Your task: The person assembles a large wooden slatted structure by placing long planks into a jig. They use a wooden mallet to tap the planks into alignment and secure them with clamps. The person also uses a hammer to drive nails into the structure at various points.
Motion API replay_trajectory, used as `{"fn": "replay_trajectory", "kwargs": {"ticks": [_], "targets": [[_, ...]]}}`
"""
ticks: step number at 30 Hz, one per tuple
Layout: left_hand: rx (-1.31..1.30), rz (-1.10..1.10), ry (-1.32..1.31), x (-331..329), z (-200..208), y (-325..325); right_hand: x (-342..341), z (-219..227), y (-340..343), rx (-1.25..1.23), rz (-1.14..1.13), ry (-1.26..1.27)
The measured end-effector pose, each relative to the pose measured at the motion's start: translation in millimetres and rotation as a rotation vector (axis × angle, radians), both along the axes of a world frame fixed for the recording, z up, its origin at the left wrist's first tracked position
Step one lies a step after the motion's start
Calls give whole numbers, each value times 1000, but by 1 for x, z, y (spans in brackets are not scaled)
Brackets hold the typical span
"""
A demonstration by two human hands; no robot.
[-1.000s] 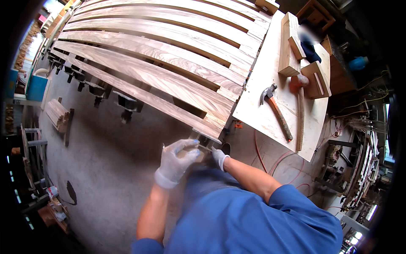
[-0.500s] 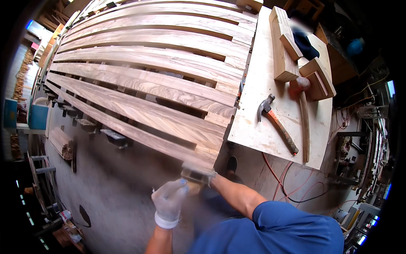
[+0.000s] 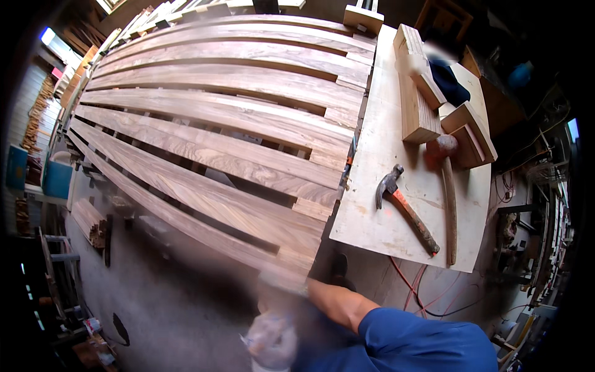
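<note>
In a pale work glove, my left hand (image 3: 271, 342) is blurred near the lower edge, its fingers curled in. What it may hold is smeared; a beige shape shows just above it. My bare right forearm (image 3: 338, 302) reaches left to the near right corner of a slatted wooden panel (image 3: 217, 184). My right hand (image 3: 282, 283) is a pale blur against the panel's front edge, its fingers not readable. The panel has several long, light brown slats with dark gaps between them and short pieces at their right ends.
Right of the panel, a pale board (image 3: 365, 218) bears a claw hammer (image 3: 406, 212), a long-handled mallet (image 3: 448, 201) and wooden blocks (image 3: 416, 93). Red and black cables (image 3: 414, 288) lie on the floor below. A stepladder (image 3: 62, 256) stands at left, near stacked wood strips (image 3: 90, 222).
My view has shifted, so the panel's near corner and the board sit lower. My left hand has drawn down toward me, away from the panel's corner. My right hand stays at that corner.
</note>
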State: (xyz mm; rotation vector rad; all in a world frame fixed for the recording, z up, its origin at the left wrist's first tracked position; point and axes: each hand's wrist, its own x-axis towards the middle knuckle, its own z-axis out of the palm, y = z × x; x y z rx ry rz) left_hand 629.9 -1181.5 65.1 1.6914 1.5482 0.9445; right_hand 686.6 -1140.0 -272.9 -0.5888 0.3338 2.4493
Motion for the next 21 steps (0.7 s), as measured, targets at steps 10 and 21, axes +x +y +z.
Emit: {"fn": "replay_trajectory", "kwargs": {"ticks": [10, 21], "targets": [[118, -115, 138, 13, 13, -3, 30, 16, -19, 327, 461, -556], [193, -53, 77, 11, -8, -9, 250, 145, -73, 360, 639, -1189]]}}
